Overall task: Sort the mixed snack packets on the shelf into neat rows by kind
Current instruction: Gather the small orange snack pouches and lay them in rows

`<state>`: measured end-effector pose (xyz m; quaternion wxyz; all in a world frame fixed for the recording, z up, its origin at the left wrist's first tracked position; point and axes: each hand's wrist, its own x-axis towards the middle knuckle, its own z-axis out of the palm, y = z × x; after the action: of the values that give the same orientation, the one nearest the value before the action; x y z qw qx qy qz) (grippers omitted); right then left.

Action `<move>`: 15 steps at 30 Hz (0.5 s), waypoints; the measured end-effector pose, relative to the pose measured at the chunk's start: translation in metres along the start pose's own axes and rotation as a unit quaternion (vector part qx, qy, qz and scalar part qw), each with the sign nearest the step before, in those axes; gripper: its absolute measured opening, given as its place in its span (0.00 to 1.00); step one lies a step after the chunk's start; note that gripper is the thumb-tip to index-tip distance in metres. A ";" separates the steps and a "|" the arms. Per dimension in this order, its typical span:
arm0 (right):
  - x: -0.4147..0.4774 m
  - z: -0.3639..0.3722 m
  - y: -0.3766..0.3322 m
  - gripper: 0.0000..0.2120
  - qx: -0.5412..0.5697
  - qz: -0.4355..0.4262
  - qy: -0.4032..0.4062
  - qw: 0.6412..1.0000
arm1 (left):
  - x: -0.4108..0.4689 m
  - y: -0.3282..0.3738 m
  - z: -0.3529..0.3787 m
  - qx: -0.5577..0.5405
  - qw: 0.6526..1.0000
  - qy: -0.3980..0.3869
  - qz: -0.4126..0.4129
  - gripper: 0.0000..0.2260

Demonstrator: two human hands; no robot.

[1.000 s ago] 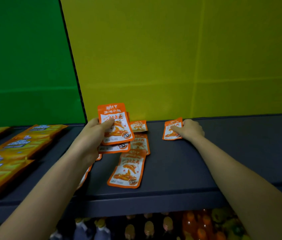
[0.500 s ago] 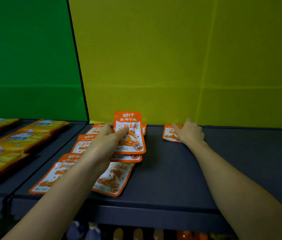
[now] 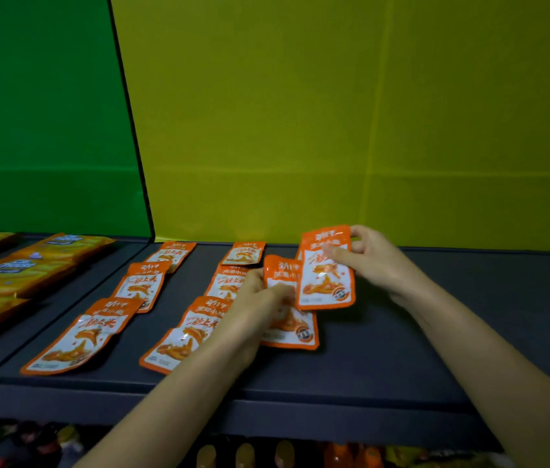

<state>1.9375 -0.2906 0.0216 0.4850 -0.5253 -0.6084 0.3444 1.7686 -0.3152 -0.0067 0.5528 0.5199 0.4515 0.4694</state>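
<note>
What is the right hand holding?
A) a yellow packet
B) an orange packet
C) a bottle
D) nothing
B: the right hand pinches an orange packet near its top, while the left hand grips a second packet beside it.

Orange snack packets (image 3: pixel 138 285) in rows
</note>
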 end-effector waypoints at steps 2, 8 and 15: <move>0.002 -0.021 0.002 0.10 0.030 0.019 0.021 0.999 | -0.002 -0.008 0.003 0.056 0.998 -0.024 0.004 0.11; 0.014 -0.036 0.004 0.10 0.051 0.069 0.040 0.996 | -0.003 -0.016 0.002 0.347 0.931 -0.022 0.112 0.14; 0.022 0.005 0.023 0.14 -0.002 0.073 0.021 0.997 | -0.008 -0.015 0.005 0.542 0.828 0.000 0.141 0.23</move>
<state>1.9407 -0.2635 0.0039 0.4700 -0.5767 -0.5588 0.3664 1.7730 -0.3236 -0.0217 0.1097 0.7939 0.5555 0.2217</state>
